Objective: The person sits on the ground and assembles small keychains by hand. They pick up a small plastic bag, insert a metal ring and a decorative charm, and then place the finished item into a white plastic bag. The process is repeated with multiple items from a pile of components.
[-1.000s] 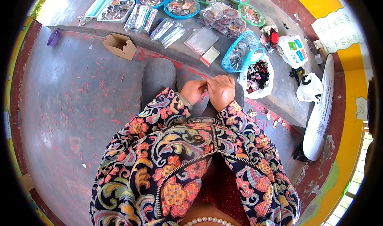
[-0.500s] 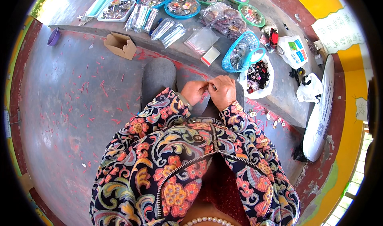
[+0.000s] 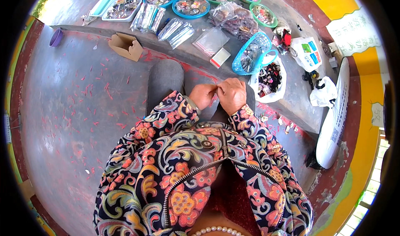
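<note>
My left hand (image 3: 202, 96) and my right hand (image 3: 232, 95) meet above my lap, fingertips pinched together and touching. Below the fingertips a small clear, pinkish bit (image 3: 214, 99) shows; its kind is too small to make out, and most of what the fingers grip is hidden. Beyond my right hand stands a blue plastic basket (image 3: 239, 65) with small packed items inside. Right beside it, a white plastic bag (image 3: 278, 95) lies open around a heap of dark small pieces.
On the raised ledge sit clear plastic sleeves (image 3: 211, 41), a small red-and-white box (image 3: 220, 58), bundles of slim packets (image 3: 177, 32) and several round trays, including a blue one (image 3: 191, 16). An open cardboard box (image 3: 125, 47) and a purple bowl (image 3: 56, 37) stand at left. Red scraps litter the floor.
</note>
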A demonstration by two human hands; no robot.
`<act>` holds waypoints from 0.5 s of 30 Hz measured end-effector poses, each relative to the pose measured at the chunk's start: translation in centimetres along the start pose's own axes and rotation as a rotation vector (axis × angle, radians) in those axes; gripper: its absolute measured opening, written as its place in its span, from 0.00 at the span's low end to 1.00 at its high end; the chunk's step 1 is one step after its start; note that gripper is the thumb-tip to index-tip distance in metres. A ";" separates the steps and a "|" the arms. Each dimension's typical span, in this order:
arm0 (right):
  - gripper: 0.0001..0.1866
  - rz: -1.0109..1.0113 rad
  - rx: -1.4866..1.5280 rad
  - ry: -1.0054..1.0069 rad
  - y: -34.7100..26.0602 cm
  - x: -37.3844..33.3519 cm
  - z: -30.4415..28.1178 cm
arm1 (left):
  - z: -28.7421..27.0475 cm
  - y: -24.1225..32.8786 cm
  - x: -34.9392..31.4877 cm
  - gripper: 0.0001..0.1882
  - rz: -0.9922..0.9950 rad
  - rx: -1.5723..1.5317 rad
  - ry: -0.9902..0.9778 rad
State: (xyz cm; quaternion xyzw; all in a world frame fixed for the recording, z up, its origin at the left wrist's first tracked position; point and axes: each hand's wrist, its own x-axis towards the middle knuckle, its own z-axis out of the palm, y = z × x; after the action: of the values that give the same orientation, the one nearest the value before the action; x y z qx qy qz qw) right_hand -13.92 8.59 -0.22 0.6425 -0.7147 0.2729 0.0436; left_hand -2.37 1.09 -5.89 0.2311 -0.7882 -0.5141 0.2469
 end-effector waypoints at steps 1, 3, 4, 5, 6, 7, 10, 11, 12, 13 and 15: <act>0.01 0.024 0.011 0.013 0.1 -0.1 0.2 | 0.0 0.1 0.0 0.08 0.009 -0.004 0.014; 0.01 0.071 0.034 0.038 0.4 -0.3 0.7 | 0.1 0.1 0.0 0.08 -0.011 -0.056 0.020; 0.01 0.102 0.053 0.042 0.4 -0.2 0.6 | 0.1 0.1 0.0 0.08 -0.022 -0.082 0.023; 0.01 0.133 0.073 0.047 0.3 -0.1 0.6 | 0.0 0.2 0.1 0.08 -0.040 -0.095 0.026; 0.01 0.164 0.092 0.051 0.3 -0.1 0.5 | -0.2 0.4 0.1 0.09 -0.057 -0.107 0.028; 0.02 0.183 0.114 0.043 0.4 -0.1 0.6 | -0.3 0.5 0.2 0.09 -0.075 -0.120 0.029; 0.02 0.236 0.179 0.023 0.6 -0.2 0.7 | -0.2 0.1 0.2 0.09 -0.134 -0.185 0.010; 0.02 0.251 0.200 0.018 0.7 -0.2 0.8 | -0.3 0.1 0.3 0.09 -0.152 -0.182 -0.015; 0.02 0.267 0.220 0.014 0.8 -0.2 0.9 | -0.4 0.2 0.3 0.10 -0.170 -0.180 -0.039; 0.02 0.266 0.223 0.013 0.8 -0.2 0.8 | -0.6 0.3 0.3 0.10 -0.189 -0.177 -0.062; 0.03 0.265 0.228 0.011 0.8 -0.2 0.7 | -0.7 0.6 0.3 0.10 -0.202 -0.182 -0.067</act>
State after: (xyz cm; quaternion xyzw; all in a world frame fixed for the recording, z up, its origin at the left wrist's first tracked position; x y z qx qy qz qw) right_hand -14.40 8.41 -1.17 0.5417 -0.7575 0.3591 -0.0620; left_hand -2.25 0.60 -5.02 0.2688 -0.7189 -0.6131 0.1872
